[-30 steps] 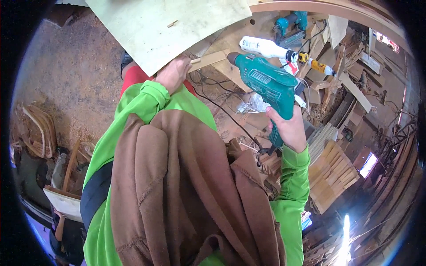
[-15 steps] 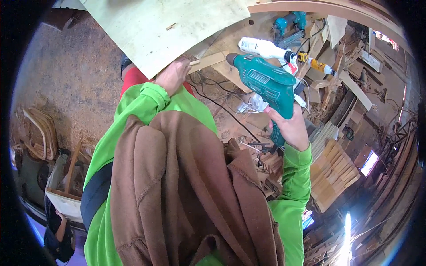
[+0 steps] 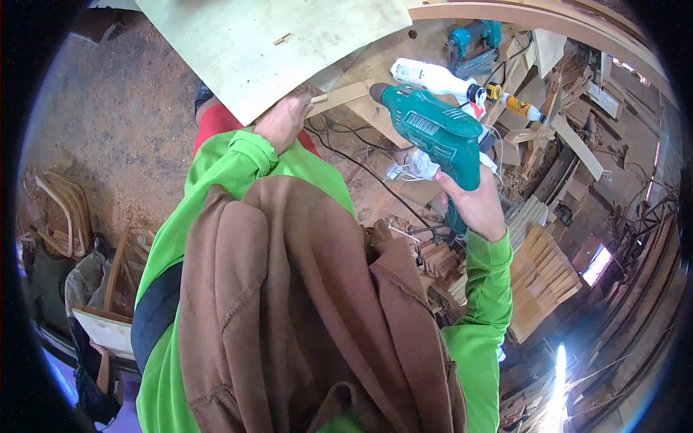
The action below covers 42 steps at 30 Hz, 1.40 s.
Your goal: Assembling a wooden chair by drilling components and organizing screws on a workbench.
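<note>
1. Drill (image 3: 432, 130), one, pistol-shaped, vented green plastic, near one smooth white bottle (image 3: 432, 76); our right hand (image 3: 473, 203) is wrapped round it.
2. Our left hand (image 3: 284, 121) curls round one slim wooden stick (image 3: 319, 99).
3. One flat, pale sheet (image 3: 263, 54) beside it.

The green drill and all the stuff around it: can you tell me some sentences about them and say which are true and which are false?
1. The right hand is holding the green drill. True.
2. The left hand is on the drill too. False: it holds a small wooden stick.
3. A sliver of wood lies on the pale board. True.
4. The sleeves on the person's arms are red. False: they are bright green.
5. The bottle just beyond the drill is purple. False: it is white with a black cap.
</note>
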Each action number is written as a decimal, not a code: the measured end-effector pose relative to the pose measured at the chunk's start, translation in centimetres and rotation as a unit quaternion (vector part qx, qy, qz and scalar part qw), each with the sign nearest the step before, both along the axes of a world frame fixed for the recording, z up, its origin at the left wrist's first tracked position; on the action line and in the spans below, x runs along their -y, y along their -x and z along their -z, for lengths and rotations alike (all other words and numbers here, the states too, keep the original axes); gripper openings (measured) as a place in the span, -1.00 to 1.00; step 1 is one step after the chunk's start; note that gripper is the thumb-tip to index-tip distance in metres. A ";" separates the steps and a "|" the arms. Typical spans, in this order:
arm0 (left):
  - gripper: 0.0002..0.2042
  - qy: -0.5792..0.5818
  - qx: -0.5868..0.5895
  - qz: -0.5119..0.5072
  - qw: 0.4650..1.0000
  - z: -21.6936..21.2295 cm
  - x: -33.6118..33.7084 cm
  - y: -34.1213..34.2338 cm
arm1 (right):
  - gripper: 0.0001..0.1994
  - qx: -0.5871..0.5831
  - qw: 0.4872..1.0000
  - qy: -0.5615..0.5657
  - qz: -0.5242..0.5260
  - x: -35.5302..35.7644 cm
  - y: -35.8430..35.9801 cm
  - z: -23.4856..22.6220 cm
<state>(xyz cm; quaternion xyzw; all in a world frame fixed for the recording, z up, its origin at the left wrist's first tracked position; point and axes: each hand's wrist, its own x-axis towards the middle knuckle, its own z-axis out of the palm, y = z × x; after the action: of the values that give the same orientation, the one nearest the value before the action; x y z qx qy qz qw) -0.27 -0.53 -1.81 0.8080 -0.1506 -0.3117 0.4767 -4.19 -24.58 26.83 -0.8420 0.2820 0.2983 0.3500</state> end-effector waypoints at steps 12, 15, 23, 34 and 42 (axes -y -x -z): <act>-0.85 0.016 0.032 0.001 0.999 0.7 -0.1 0.1 | -0.84 -0.026 1.000 0.004 -0.007 0.2 -0.5 0.0; -0.86 0.009 0.026 0.003 1.000 0.4 0.1 0.1 | -0.84 -0.023 0.999 0.004 -0.031 0.6 -0.5 0.0; -0.86 0.027 0.070 -0.010 0.997 0.1 -0.2 0.1 | -0.84 -0.014 0.996 0.035 -0.080 0.1 -0.3 1.7; -0.80 -0.042 0.068 0.029 0.996 -3.5 -0.2 0.4 | -0.83 -0.014 0.997 0.009 -0.074 -0.1 -0.5 -2.7; -0.86 -0.060 0.183 0.045 0.980 -7.2 -0.5 0.1 | -0.84 0.038 0.999 0.012 -0.014 -0.4 2.9 -5.5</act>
<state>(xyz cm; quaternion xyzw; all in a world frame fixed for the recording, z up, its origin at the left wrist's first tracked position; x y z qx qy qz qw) -0.40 -0.08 5.35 0.8708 -0.2528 -0.1887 0.3772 -7.12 -24.18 32.29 -0.8609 0.2599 0.2672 0.3462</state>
